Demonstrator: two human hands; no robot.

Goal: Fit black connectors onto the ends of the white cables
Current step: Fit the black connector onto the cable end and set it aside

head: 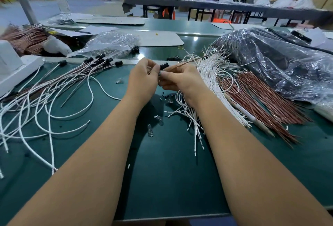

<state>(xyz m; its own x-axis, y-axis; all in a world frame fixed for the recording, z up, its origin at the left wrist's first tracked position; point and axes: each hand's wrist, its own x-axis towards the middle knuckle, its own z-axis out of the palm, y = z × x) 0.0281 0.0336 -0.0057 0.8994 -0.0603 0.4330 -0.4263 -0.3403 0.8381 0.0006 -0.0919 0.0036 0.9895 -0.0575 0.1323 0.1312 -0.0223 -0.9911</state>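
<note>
Both hands meet over the middle of the green bench. My left hand (pixel 143 77) pinches a small black connector (pixel 164 66) between thumb and fingers. My right hand (pixel 180 79) pinches a thin cable (pixel 185 63) whose end points into the connector; the cable runs up to the right. White cables with black connectors fitted (pixel 100 59) fan out at the left. A bundle of bare white cables (pixel 210 74) lies to the right of my right hand.
A bundle of red-brown wires (pixel 257 96) lies beyond the white ones. A clear bag (pixel 110 42) with loose black connectors (pixel 135 50) sits behind, a large plastic-wrapped dark bundle (pixel 279 59) at right, a white machine (pixel 12 67) at left. Small glass bulbs (pixel 150 130) lie near the bench middle.
</note>
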